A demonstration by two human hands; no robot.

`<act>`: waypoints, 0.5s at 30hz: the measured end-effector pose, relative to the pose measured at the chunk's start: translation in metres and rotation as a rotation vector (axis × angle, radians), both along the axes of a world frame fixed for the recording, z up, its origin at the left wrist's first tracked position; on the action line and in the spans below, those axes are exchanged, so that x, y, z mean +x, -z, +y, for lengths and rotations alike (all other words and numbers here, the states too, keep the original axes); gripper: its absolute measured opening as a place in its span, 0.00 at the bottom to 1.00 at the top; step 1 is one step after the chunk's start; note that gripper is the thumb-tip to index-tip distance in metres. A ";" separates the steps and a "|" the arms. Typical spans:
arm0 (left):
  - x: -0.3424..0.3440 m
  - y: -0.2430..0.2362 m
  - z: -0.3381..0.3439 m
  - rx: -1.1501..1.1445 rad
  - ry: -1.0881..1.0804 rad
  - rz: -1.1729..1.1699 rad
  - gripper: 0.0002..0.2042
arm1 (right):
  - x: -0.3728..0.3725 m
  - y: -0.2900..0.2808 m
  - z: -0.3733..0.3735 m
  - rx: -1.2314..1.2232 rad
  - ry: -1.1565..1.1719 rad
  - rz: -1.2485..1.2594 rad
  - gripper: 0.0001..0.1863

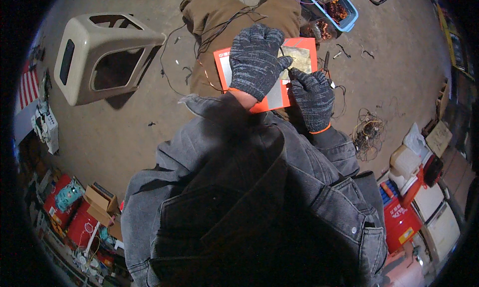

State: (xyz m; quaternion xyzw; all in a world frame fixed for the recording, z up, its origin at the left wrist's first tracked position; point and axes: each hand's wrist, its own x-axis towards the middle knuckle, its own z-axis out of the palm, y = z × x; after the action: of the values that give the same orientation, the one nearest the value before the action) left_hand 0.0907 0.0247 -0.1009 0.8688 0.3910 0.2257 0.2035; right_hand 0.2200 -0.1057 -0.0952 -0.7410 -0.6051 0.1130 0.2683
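Our left hand [256,62] and right hand [314,98] curl, can't tell on what. 11 o'clock cables [230,21] may snag if tugged.

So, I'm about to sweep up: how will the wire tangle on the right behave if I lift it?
The wire tangle would probably sag and change shape, being made of thin, loose loops. It looks light for its spread, since floor shows between the loops. Pulling one strand might drag others along, as they cross over each other.
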 end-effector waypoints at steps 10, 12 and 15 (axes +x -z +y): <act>0.000 -0.001 0.000 -0.019 -0.001 0.023 0.23 | 0.000 -0.001 0.001 0.009 -0.021 -0.003 0.16; 0.000 -0.002 0.000 -0.018 0.003 0.029 0.22 | 0.000 0.000 0.000 -0.009 -0.011 -0.012 0.16; 0.000 -0.002 -0.001 0.007 -0.001 0.012 0.22 | -0.001 0.003 0.000 0.040 -0.001 0.022 0.16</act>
State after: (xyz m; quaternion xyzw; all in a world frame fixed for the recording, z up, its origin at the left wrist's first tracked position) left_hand 0.0906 0.0240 -0.0988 0.8707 0.3918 0.2220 0.1977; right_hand 0.2191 -0.1054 -0.0981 -0.7339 -0.6047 0.1090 0.2894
